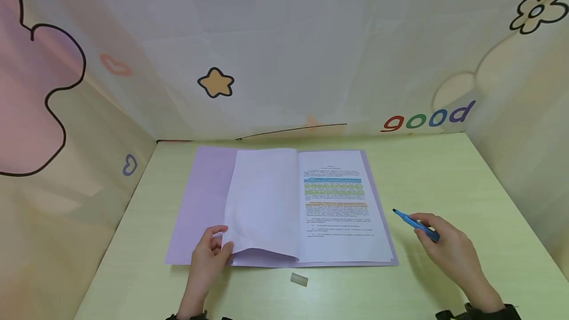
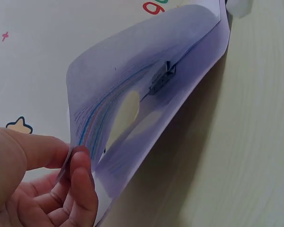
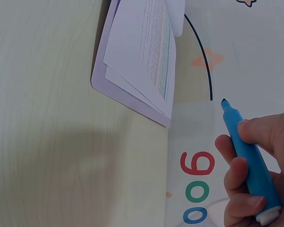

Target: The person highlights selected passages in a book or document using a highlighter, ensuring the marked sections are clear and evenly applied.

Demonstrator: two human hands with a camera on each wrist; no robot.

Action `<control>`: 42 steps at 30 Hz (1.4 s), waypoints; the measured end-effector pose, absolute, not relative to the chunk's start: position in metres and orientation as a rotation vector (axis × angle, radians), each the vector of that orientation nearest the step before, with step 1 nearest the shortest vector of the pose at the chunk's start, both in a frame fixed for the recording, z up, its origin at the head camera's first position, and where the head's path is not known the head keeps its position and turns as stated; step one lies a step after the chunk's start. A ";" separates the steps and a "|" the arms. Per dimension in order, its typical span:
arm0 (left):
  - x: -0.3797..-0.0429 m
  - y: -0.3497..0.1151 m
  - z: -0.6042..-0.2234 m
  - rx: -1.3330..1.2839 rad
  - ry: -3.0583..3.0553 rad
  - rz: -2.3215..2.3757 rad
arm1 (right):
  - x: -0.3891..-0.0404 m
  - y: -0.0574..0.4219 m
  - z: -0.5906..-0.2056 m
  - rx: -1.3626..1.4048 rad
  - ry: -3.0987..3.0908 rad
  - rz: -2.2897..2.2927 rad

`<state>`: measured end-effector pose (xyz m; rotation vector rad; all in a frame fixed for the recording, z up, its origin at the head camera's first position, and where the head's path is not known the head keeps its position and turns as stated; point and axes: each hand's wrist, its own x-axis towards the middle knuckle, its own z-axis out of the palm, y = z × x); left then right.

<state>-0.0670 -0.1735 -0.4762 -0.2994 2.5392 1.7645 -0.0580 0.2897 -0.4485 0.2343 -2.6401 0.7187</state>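
Observation:
A lilac folder (image 1: 206, 186) lies spread on the table, holding sheets of paper. At its left side my left hand (image 1: 208, 253) pinches the lower corner of a turned sheet (image 1: 264, 191) between thumb and fingers, and the sheet's bottom edge bows up off the folder. Coloured lines (image 2: 97, 111) show on the underside of this sheet in the left wrist view. The printed right-hand page (image 1: 342, 246) carries blue, yellow-green and orange highlighted lines. To the right of the folder, my right hand (image 1: 451, 248) grips a blue highlighter (image 1: 418, 225), its dark tip bare and pointing toward the page.
A small grey-green rectangular piece (image 1: 299, 279) lies on the table just below the folder. Inside the fold, a dark clip (image 2: 162, 78) shows in the left wrist view. A printed cloth backdrop (image 1: 275, 73) rises behind the pale table (image 1: 444, 177).

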 end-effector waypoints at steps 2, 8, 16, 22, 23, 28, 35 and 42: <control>-0.067 -0.171 -0.478 -0.338 2.454 1.844 | -0.058 0.289 -0.449 0.234 -2.643 0.720; -0.066 -0.164 -0.479 -0.336 2.551 1.713 | -0.057 0.289 -0.449 0.236 -2.647 0.720; -0.061 -0.161 -0.479 -0.074 2.977 1.021 | -0.058 0.290 -0.449 0.242 -2.650 0.727; -0.063 -0.159 -0.480 0.025 3.108 0.817 | -0.058 0.289 -0.449 0.235 -2.648 0.725; -0.062 -0.158 -0.481 0.030 3.131 0.792 | -0.058 0.289 -0.449 0.235 -2.649 0.725; -0.064 -0.156 -0.487 0.103 3.311 0.685 | -0.058 0.289 -0.450 0.231 -2.655 0.727; -0.070 -0.148 -0.486 0.314 3.399 0.527 | -0.059 0.289 -0.451 0.235 -2.648 0.723; -0.084 -0.128 -0.485 0.626 3.321 0.519 | -0.059 0.287 -0.452 0.231 -2.661 0.723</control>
